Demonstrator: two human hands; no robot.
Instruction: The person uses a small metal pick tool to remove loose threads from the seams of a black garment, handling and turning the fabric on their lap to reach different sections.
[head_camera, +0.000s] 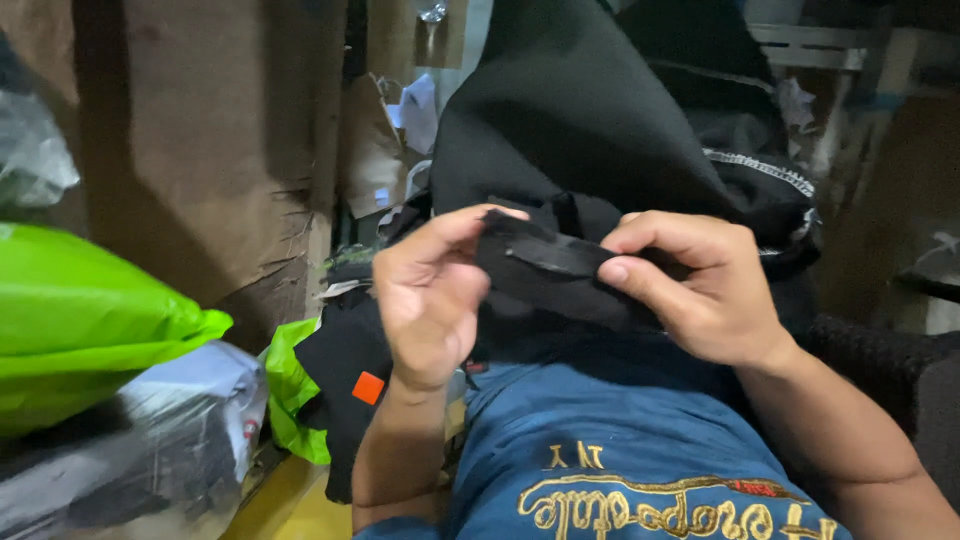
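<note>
A black garment (580, 120) drapes over my lap and rises toward the top of the view. My left hand (430, 295) pinches a folded edge of it at centre, thumb and fingers closed on the cloth. My right hand (695, 290) grips the same edge a little to the right, thumb on top. Between the hands the fabric forms a short taut strip (550, 260). A white stitched seam (765, 170) shows on the garment at right. My blue shirt (600, 450) with gold lettering fills the bottom.
Bright green plastic bags (80, 310) and a clear wrapped bundle (170, 430) lie at left. Another black cloth with an orange square tag (367, 388) sits below my left wrist. Brown cardboard (200, 140) stands behind. A yellow surface (300, 505) shows at the bottom.
</note>
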